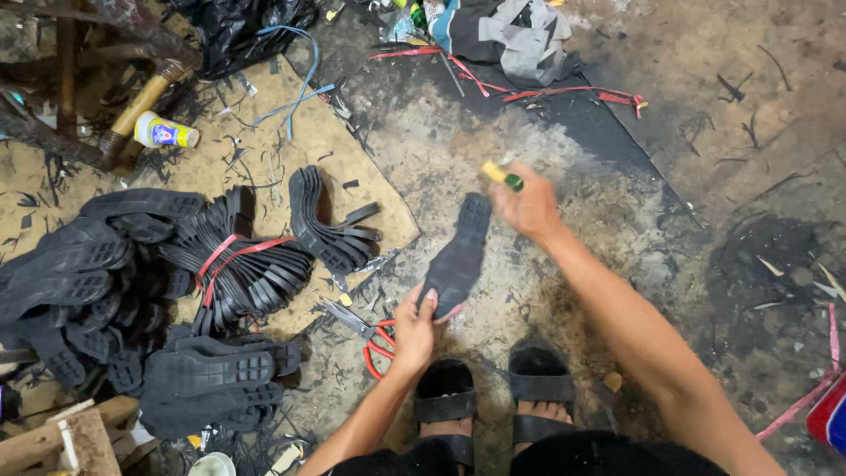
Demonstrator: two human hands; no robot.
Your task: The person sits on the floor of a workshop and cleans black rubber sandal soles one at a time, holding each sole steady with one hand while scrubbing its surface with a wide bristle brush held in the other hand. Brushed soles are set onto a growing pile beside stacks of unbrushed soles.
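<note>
Sandalled feet (493,397) | left hand (414,330) fingers pinch black sole (458,256) | right hand (527,207) grips yellow-green tool (500,174) — red scissors (374,339) beside

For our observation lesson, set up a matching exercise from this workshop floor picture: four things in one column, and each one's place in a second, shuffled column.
Things:
1. black shoe sole
2. yellow-handled tool
3. red-handled scissors
4. bundle of black straps

Places:
A. tied with a red band, on the tan mat
B. on the floor beside the left hand
C. gripped in the right hand
D. pinched at its near end by the left hand

Pairs: 1-D, 2-C, 3-B, 4-A
</note>
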